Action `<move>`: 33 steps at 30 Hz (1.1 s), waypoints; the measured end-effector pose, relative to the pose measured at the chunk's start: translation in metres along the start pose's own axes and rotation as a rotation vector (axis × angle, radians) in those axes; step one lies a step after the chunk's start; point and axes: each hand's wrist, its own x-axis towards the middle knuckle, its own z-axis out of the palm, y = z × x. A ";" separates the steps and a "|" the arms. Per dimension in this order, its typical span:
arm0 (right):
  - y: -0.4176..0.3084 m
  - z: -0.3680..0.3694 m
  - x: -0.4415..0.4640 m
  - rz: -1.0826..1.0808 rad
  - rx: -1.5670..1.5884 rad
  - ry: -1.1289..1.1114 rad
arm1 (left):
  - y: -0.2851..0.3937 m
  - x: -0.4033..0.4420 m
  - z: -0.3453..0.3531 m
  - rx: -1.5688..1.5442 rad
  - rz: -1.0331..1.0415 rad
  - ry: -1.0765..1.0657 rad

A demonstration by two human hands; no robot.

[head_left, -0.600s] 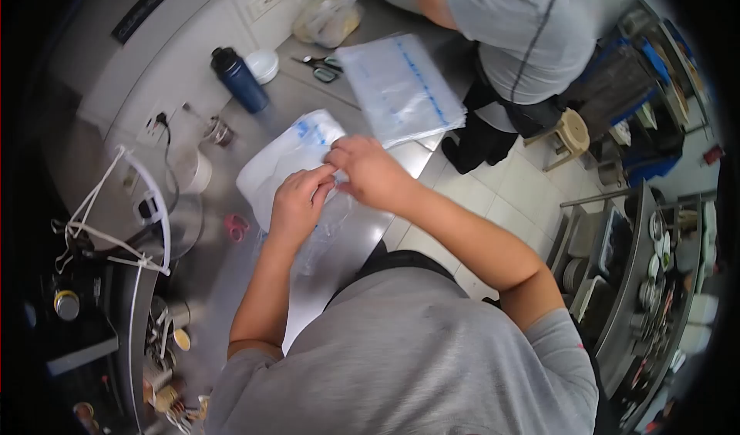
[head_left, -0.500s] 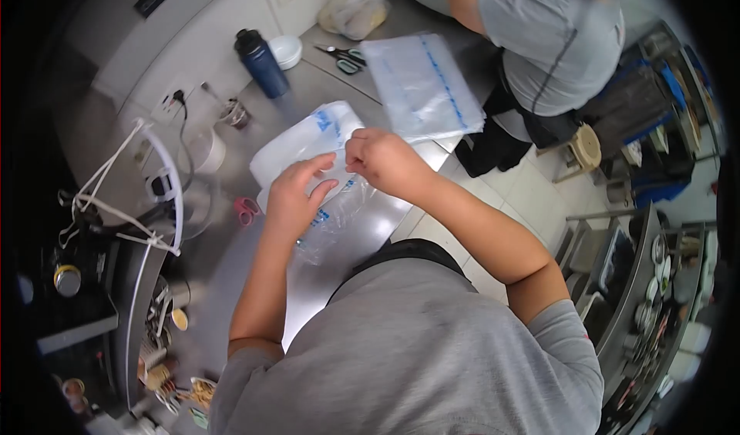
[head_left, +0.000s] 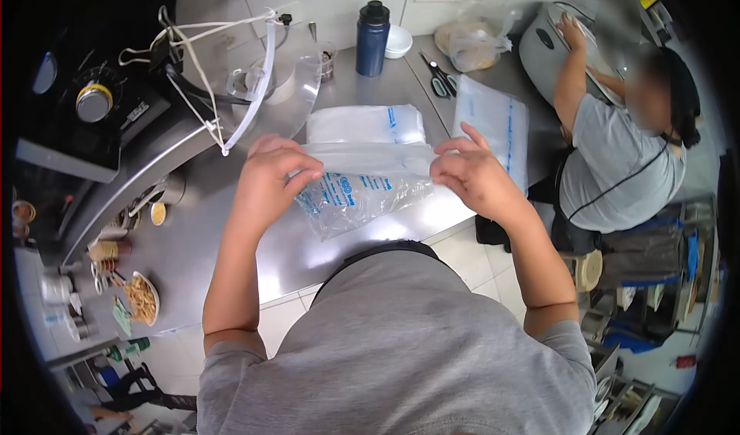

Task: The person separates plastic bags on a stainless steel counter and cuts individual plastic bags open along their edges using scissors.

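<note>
Head view has your left hand left of frame center, thumb and fingers pinching the left end of a clear printed bag. Your right hand, right of center, pinches the bag's other end, at least one finger lifted off. The bag sits mid-frame, its upper edge stretched between your two hands, the crinkled part with blue print spreading below toward your waist. Just above it in the frame, a white plastic stack lies flat on the metal counter; can't tell whether bag and stack touch. Near your right hand, a second stack of clear plastic with a blue stripe. Upper center: blue bottle upright, white bowl just beside it, scissors lying open, knotted plastic bag with contents too unclear to name. Upper right, a co-worker in a gray shirt has one hand on a gray machine. Lower left, a dish of pale strips near the counter's edge.
</note>
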 end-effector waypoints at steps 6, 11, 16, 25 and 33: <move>0.025 -0.051 -0.007 -0.119 -0.109 -0.010 | 0.049 0.013 -0.024 -0.030 0.066 0.031; 0.092 -0.102 0.022 -0.011 -0.271 0.123 | 0.077 0.075 -0.008 0.111 0.077 -0.124; 0.102 -0.134 0.041 0.000 -0.543 0.283 | 0.072 0.136 0.023 0.659 0.051 -0.046; 0.050 -0.078 -0.035 -0.174 -0.534 0.383 | 0.123 0.032 0.020 0.777 -0.100 -0.055; 0.118 0.066 -0.049 -0.158 -0.246 -0.015 | 0.032 -0.059 0.144 0.668 -0.180 -0.409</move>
